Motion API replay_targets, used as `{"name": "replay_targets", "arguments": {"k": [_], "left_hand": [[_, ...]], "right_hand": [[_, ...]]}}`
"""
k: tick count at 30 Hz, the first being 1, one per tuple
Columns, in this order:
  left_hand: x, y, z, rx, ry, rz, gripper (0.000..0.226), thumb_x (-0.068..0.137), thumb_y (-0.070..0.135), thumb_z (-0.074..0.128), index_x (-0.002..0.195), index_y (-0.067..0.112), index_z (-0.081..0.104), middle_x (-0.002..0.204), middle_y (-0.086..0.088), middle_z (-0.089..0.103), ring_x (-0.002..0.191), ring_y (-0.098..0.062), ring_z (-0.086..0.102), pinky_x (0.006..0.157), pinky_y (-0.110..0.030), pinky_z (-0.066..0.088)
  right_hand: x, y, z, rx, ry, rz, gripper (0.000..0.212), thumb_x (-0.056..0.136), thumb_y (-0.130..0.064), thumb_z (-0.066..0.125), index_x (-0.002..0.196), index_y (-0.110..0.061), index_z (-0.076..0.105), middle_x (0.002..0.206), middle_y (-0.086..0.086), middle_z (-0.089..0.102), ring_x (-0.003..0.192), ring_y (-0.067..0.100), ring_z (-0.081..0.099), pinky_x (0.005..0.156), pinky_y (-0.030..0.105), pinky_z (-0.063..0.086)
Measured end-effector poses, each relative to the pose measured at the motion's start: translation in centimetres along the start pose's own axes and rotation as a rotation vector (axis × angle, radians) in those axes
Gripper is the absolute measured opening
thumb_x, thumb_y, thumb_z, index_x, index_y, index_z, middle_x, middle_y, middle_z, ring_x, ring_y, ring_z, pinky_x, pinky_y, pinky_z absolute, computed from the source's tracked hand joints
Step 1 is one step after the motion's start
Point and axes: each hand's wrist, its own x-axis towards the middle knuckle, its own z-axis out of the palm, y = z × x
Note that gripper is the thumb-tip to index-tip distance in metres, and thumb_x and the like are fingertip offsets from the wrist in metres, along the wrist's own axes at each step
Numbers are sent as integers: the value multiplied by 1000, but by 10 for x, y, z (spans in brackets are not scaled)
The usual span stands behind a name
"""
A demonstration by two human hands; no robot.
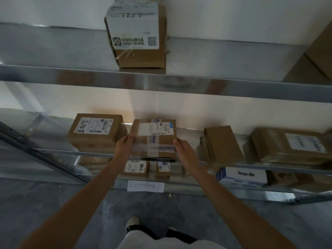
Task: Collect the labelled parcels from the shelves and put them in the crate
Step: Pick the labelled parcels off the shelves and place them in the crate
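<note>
On middle shelf (53, 151), front edge, sits a taped brown parcel (154, 139) w/ white label on top. Left hand (125, 143) grips its left side, right hand (182, 150) its right side, fingers curled round the edges. Another labelled parcel (96, 131) just beside it on the left; plain box (221, 142) to the right, apart. Upper shelf (161, 81) holds a tall labelled box (136, 33). Crate not in view.

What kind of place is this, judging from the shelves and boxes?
Probably a parcel storeroom or pickup point: metal shelves hold taped cardboard parcels with shipping labels, such as the parcel between both hands, and a box with a QR code.
</note>
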Motion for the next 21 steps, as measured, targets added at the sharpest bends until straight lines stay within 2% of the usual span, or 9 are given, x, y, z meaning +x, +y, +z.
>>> {"name": "replay_targets", "arguments": {"k": [2, 3, 6, 9, 11, 13, 15, 17, 21], "left_hand": [[5, -7, -1, 105, -21, 11, 33, 103, 27, 37, 118, 4, 55, 96, -9, 59, 82, -18, 55, 75, -29, 46], [7, -10, -1, 159, -24, 13, 35, 103, 25, 36, 123, 2, 53, 100, -11, 59, 87, -21, 56, 78, -31, 46], [9, -14, -1, 276, -17, 112, 29, 101, 18, 40, 126, 7, 50, 104, -6, 59, 101, -28, 60, 80, -32, 49], [8, -4, 3, 369, 26, 348, 26, 98, 21, 46, 124, 15, 46, 112, -6, 56, 97, -20, 62, 77, -35, 57], [11, 10, 10, 475, 34, 465, 37, 100, 28, 42, 136, 22, 36, 133, -7, 44, 111, -19, 56, 83, -37, 57], [14, 27, 23, 613, 27, 602, 41, 100, 31, 37, 140, 22, 36, 148, -4, 31, 130, -22, 42, 98, -44, 50], [17, 43, 46, 635, -48, 705, 39, 100, 31, 37, 138, 21, 40, 150, -2, 31, 133, -22, 41, 102, -46, 46], [13, 56, 75, 577, -146, 718, 38, 101, 28, 39, 138, 22, 42, 148, 0, 35, 128, -21, 46, 102, -43, 46], [-3, 60, 129, 506, -298, 633, 39, 100, 23, 43, 138, 18, 43, 142, -3, 44, 127, -18, 45, 102, -22, 32]], "right_hand": [[0, 1, 6, 3, -66, 6, 37, 106, -29, 32, 134, -16, 52, 123, 8, 62, 107, 18, 60, 90, 17, 47], [-1, -1, 8, -1, -100, 14, 37, 107, -27, 31, 138, -17, 49, 129, 9, 60, 117, 21, 57, 96, 23, 45], [-7, -1, 13, 24, -111, 58, 40, 104, -23, 40, 144, -16, 40, 135, 2, 52, 125, 16, 49, 96, 23, 38], [-9, 9, -3, -171, 186, -97, 55, 99, -29, 52, 148, -12, 32, 145, 4, 39, 133, 17, 38, 106, 26, 32], [-6, 22, -28, -359, 379, -157, 60, 95, -33, 57, 146, -12, 33, 146, 10, 38, 134, 25, 38, 109, 37, 36], [-9, 36, -55, -424, 566, -95, 66, 89, -38, 61, 142, -9, 38, 144, 18, 40, 131, 35, 40, 106, 52, 39], [-18, 53, -75, -470, 692, 1, 77, 81, -50, 62, 141, -9, 37, 144, 22, 38, 131, 40, 37, 105, 57, 37], [-27, 69, -90, -506, 682, 137, 93, 73, -57, 71, 144, -13, 30, 150, 20, 28, 136, 41, 29, 108, 58, 31], [-29, 87, -98, -484, 583, 304, 115, 61, -58, 82, 149, -19, 20, 157, 18, 14, 142, 41, 20, 113, 57, 24]]}}
